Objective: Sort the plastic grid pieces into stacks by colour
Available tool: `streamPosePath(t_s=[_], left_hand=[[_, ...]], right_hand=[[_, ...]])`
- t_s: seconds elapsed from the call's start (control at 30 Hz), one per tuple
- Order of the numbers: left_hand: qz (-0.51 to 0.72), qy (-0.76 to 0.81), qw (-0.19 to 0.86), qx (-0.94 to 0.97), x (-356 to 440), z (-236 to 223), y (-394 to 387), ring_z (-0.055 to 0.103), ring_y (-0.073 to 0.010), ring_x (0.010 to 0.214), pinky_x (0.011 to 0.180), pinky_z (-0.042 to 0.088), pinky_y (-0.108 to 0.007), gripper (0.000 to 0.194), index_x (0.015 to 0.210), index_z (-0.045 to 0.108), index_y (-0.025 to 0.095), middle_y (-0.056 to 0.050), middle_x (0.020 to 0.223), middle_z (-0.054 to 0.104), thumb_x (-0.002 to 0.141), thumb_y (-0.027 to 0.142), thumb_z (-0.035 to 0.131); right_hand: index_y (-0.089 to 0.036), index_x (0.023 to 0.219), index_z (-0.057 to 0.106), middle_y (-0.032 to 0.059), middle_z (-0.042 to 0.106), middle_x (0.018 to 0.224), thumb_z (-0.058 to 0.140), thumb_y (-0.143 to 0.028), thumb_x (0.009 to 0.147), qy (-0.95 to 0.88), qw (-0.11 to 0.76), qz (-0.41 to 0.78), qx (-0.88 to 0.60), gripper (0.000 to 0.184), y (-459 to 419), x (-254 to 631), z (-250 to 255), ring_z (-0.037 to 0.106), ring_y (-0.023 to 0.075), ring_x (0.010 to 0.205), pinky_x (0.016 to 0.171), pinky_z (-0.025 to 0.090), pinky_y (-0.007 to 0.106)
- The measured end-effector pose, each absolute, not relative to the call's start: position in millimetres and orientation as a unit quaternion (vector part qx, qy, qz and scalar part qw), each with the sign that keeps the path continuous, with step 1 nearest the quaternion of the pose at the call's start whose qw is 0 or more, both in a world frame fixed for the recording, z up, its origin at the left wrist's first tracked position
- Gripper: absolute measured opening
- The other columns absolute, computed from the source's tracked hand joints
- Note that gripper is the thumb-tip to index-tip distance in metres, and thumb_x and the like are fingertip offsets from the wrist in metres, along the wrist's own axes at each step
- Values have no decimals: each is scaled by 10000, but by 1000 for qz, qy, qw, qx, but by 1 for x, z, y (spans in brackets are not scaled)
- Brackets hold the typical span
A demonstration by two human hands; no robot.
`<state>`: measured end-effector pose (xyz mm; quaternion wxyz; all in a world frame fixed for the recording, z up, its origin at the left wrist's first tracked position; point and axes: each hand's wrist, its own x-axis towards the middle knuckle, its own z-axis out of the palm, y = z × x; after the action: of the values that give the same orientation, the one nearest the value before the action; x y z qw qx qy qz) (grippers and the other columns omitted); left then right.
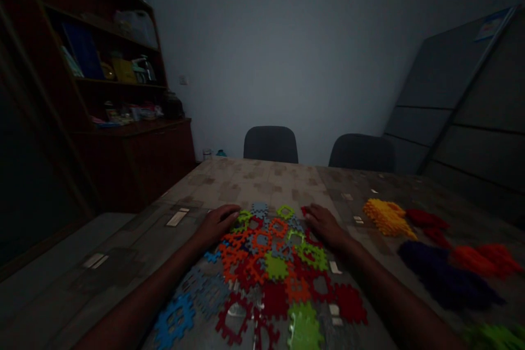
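Observation:
My left hand [219, 221] rests at the left edge of a spread of interlocking plastic tiles, its thumb and fingers apart beside a lime green tile [243, 220]. My right hand [324, 224] lies across the spread on the right, fingers loosely extended. A small red piece [304, 210] shows at its fingertips; a firm hold on it is not visible. Between my arms lie toothed tiles: a solid green one [276, 267], a dark red one [274, 299], a blue one [175, 319] and an orange one [297, 286]. Many overlap, and some have cut-out centres.
On the right of the patterned table [254, 175] sit sorted heaps: yellow tiles [388, 216], dark blue tiles [443, 273], orange tiles [486, 260] and red tiles [426, 220]. Two chairs [270, 144] stand behind the table. A wooden shelf unit [135, 147] is at left, a grey cabinet [430, 82] at right.

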<state>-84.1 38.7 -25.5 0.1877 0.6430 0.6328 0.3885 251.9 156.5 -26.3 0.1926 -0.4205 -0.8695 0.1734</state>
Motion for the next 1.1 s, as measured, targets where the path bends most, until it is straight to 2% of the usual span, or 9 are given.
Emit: streamPosePath(t_s=[0.13,0.27,0.4,0.47,0.53,0.6,0.77,0.97,1.1], left_hand=[[378,639,187,643,-82,-14,36,680,-292,1047,937,524,-419,632,1096,693,159,-123,1129,736,825,677,454],[354,640,163,663,-62,6,19,658,-326,1049,923,513,-450,514,1086,690,171,-124,1132,718,844,563,461],[299,579,166,740,-11,17,-17,605,-303,1120,1033,426,-437,296,1021,713,227,-86,1157,702,826,428,617],[255,561,168,769,12,16,-32,557,-329,1198,1111,328,-513,453,1183,664,257,-79,1237,672,750,363,745],[193,558,150,793,27,11,-40,490,-344,1290,1162,195,-586,620,1330,565,264,-96,1339,617,749,308,775],[169,565,127,798,31,6,-41,472,-338,1315,1174,120,-610,668,1399,491,255,-118,1386,580,785,268,756],[189,570,116,792,21,-7,-36,505,-321,1274,1149,244,-564,693,1454,416,271,-105,1378,582,826,251,709],[211,552,123,797,5,-13,-39,515,-323,1247,1098,349,-520,580,1392,502,257,-101,1371,584,838,267,673],[267,552,136,778,9,-3,-48,505,-343,1261,1080,367,-542,583,1380,525,293,-92,1379,585,820,312,683]], right_hand=[[-164,1224,645,129,654,1299,396,-352,1005,-889,198,198,-364,382,135,234,-25,574,237,1218,1064,411,384],[-164,1226,659,144,668,1283,419,-355,956,-881,224,201,-364,408,117,240,-6,594,282,1187,1032,431,416],[-173,1177,693,134,724,1171,410,-355,939,-871,235,213,-376,412,85,276,9,662,293,1054,912,497,406],[-186,1160,706,126,735,1145,405,-351,939,-871,228,217,-378,409,61,294,12,673,292,1028,889,505,399],[-215,1144,716,117,736,1142,409,-349,943,-869,216,214,-390,391,37,307,12,667,292,1041,900,498,403],[-237,1131,717,111,735,1126,413,-359,953,-865,201,213,-407,373,14,314,9,660,288,1041,905,491,408],[-268,1148,686,99,697,1137,529,-382,921,-868,162,214,-417,299,-24,308,-1,620,284,1044,934,467,432],[-292,1258,622,121,585,1319,771,-426,751,-878,62,257,-399,546,-47,290,2,503,355,1211,1031,401,503],[-248,1316,586,135,547,1380,764,-346,766,-872,50,259,-412,586,-49,289,-3,460,351,1269,1087,344,501]])
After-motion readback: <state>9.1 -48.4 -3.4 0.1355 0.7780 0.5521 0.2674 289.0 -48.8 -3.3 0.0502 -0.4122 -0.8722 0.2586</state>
